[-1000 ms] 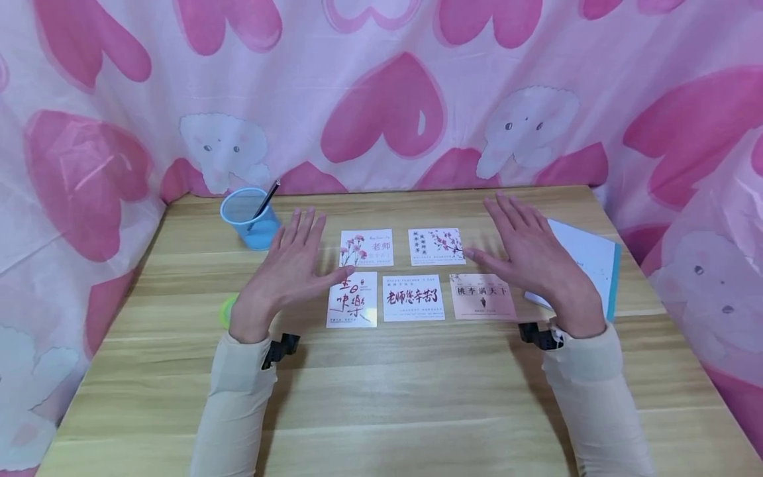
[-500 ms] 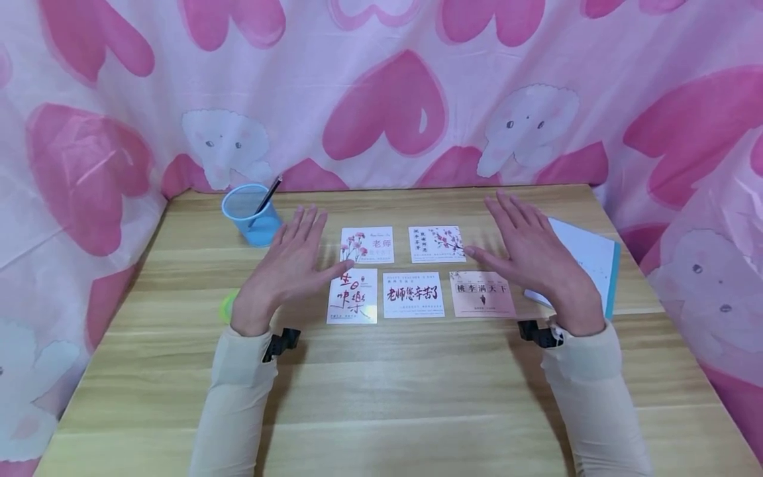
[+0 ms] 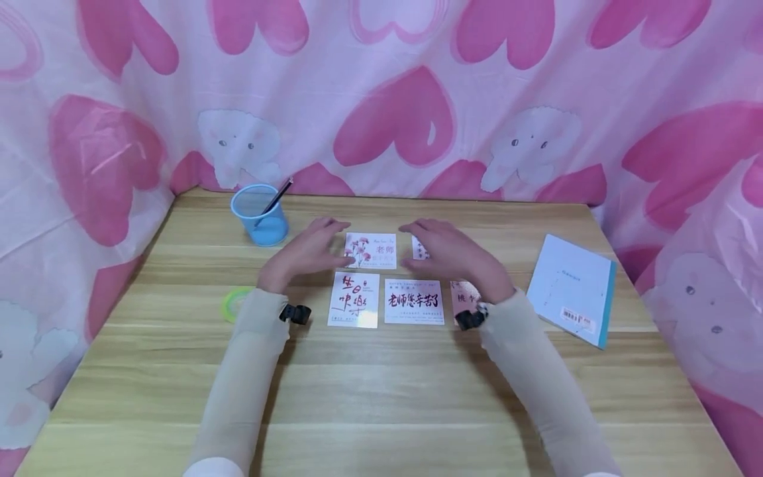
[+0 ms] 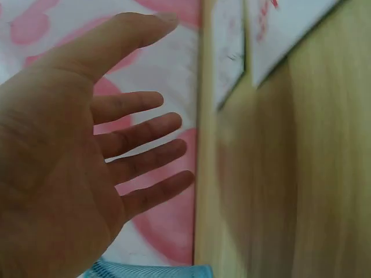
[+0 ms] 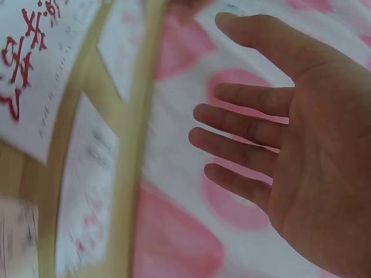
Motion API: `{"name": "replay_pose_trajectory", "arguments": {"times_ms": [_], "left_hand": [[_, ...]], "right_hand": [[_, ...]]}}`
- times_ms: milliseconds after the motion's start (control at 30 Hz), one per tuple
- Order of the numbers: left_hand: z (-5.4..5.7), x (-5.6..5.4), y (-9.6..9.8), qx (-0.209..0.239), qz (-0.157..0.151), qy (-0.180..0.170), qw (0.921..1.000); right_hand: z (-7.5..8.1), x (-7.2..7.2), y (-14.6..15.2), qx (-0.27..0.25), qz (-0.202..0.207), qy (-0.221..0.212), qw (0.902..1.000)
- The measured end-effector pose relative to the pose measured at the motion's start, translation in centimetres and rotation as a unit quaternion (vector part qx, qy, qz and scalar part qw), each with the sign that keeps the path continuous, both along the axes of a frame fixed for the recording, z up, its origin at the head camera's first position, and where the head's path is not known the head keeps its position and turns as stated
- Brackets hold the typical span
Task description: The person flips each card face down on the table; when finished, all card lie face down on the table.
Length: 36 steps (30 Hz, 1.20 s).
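Observation:
Several printed cards lie flat in two rows on the wooden table. The back row has a card with pink carnations (image 3: 372, 252) and a blossom card (image 3: 420, 248). In front are a card with tall red characters (image 3: 353, 300), a white card with red writing (image 3: 414, 302) and a pinkish card (image 3: 462, 295). My left hand (image 3: 298, 257) hovers beside the carnation card, its fingers extended, thumb apart. Over the blossom and pinkish cards, partly hiding both, hovers my right hand (image 3: 457, 255). Both wrist views show palms with spread fingers and nothing in them.
A blue mesh pen cup (image 3: 267, 225) with a dark pen (image 3: 279, 195) stands at the back left. A green roll of tape (image 3: 232, 306) lies partly behind the left sleeve. On the right is a pale notebook (image 3: 566, 285). A pink heart-patterned curtain (image 3: 393, 119) hangs behind the table.
Both hands have moved inward over the cards, turning toward each other. The right hand now covers most of the blossom card, and the notebook is uncovered. The head view has shifted slightly.

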<state>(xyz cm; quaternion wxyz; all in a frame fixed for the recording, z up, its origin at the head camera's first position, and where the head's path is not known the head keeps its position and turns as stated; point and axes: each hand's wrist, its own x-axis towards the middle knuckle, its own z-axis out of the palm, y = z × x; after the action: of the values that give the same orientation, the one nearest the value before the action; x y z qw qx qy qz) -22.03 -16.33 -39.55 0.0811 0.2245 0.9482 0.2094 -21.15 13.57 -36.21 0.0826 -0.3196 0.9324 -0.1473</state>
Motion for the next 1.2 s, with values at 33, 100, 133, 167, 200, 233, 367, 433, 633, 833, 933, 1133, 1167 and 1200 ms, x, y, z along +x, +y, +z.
{"name": "replay_pose_trajectory", "arguments": {"times_ms": [33,100,133,167,200,233,367,433,633,833,933,1133,1167,1200], "left_hand": [[-0.2,-0.4,0.1,-0.002,-0.002,-0.001,1.0],[-0.5,-1.1,0.3,-0.001,-0.001,-0.012,0.9999],[-0.7,-1.3,0.4,-0.002,0.001,-0.021,0.9998],[-0.8,-1.5,0.5,-0.002,0.001,-0.031,0.9995],[-1.0,-1.6,0.6,-0.003,0.002,-0.043,0.9991],[-1.2,-1.7,0.7,-0.003,0.005,-0.056,0.9984],[-1.7,-1.6,0.9,-0.009,0.011,-0.089,0.9959],[-1.8,-1.5,0.9,-0.013,0.012,-0.09,0.9958],[-1.9,-1.6,0.8,-0.027,0.004,-0.072,0.997],[-2.0,-1.8,0.6,-0.034,0.007,-0.068,0.9971],[-1.8,-1.9,0.6,-0.037,0.006,-0.065,0.9972],[-1.3,-2.1,0.8,-0.049,0.004,-0.06,0.997],[-1.2,-2.2,1.0,-0.049,0.002,-0.057,0.9972],[-1.0,-2.2,1.2,-0.051,0.001,-0.052,0.9973]], "right_hand": [[-0.4,-0.7,-0.7,0.005,0.004,-0.01,0.9999],[-1.3,-2.0,-1.7,0.017,0.008,-0.025,0.9995],[-1.8,-2.6,-2.1,0.025,0.008,-0.034,0.9991],[-2.2,-3.0,-2.4,0.031,0.008,-0.046,0.9984],[-2.6,-3.4,-2.6,0.038,0.006,-0.058,0.9976],[-3.0,-3.6,-2.8,0.045,0.004,-0.069,0.9966],[-4.0,-4.0,-3.1,0.062,-0.006,-0.094,0.9936],[-4.3,-4.0,-3.1,0.067,-0.006,-0.09,0.9937],[-4.6,-3.9,-3.1,0.064,-0.004,-0.074,0.9951],[-4.6,-4.1,-3.3,0.046,0.0,-0.077,0.996],[-4.6,-4.3,-3.4,0.038,0.003,-0.074,0.9965],[-4.6,-4.8,-3.5,0.054,0.008,-0.047,0.9974],[-4.5,-4.9,-3.5,0.055,0.008,-0.04,0.9977],[-4.5,-5.0,-3.6,0.054,0.009,-0.034,0.998]]}}
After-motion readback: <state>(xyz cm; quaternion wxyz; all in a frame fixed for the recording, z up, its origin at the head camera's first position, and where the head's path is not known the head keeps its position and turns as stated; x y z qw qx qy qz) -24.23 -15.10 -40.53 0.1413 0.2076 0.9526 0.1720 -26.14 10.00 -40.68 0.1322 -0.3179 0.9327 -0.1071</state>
